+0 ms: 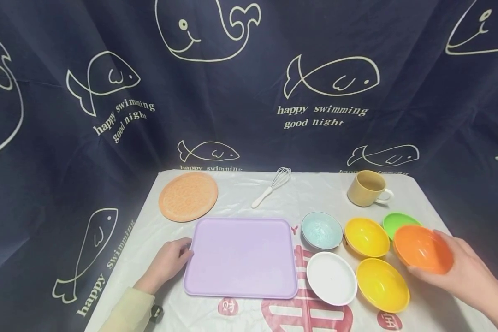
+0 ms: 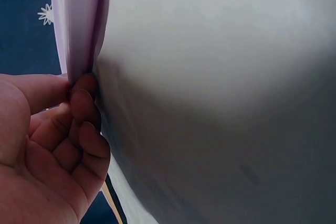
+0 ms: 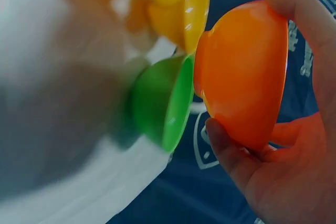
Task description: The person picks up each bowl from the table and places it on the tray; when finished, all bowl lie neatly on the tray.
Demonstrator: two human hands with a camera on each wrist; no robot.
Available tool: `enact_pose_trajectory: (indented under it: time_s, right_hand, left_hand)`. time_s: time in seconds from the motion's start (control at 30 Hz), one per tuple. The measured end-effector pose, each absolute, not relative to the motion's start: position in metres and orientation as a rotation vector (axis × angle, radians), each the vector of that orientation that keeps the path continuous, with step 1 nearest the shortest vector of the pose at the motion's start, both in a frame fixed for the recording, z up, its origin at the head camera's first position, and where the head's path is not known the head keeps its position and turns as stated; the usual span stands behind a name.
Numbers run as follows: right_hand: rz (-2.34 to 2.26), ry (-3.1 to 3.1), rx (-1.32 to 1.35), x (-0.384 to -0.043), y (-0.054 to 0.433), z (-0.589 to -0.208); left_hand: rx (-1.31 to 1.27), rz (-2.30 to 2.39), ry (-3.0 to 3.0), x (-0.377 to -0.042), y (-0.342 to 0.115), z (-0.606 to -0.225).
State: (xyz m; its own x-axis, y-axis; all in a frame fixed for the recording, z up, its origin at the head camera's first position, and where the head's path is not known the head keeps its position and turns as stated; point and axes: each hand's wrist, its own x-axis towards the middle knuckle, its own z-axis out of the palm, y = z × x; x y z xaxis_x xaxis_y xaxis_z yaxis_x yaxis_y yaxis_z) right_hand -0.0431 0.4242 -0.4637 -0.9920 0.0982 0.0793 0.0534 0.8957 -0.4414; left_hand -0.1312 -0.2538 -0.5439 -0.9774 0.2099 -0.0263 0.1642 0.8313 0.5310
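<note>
My right hand [image 1: 465, 269] grips an orange bowl [image 1: 424, 249] by its rim, thumb on one side and fingers on the other. In the right wrist view the orange bowl [image 3: 244, 74] is raised off the table, beside and above a green bowl [image 3: 160, 98]. At the left, my left hand [image 1: 168, 262] pinches the left edge of a lilac tray [image 1: 242, 258] between thumb and fingertips. The left wrist view shows the tray's rim [image 2: 79, 19] between them, with the other fingers curled in.
Near the right hand stand two yellow bowls [image 1: 367, 236], a white bowl [image 1: 331, 278] and a light blue bowl [image 1: 321, 230]. A tan mug [image 1: 363, 189] is behind them. Toward the back lie a whisk [image 1: 272, 187] and a round orange mat [image 1: 188, 197]. A dark fabric backdrop [image 1: 249, 92] borders the table.
</note>
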Motion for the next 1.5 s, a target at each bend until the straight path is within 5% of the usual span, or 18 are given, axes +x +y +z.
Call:
enact_pose_trajectory:
  time_s: [0.67, 1.5]
  right_hand:
    - [0.802, -2.931, 0.319, -0.125, 0.281, -0.427]
    - [1.02, -2.94, 0.734, -0.19, 0.078, -0.479]
  left_hand:
    - [0.361, 0.835, 2.944, -0.132, -0.258, -0.543]
    - [0.309, 0.84, 2.941, -0.133, -0.258, -0.545]
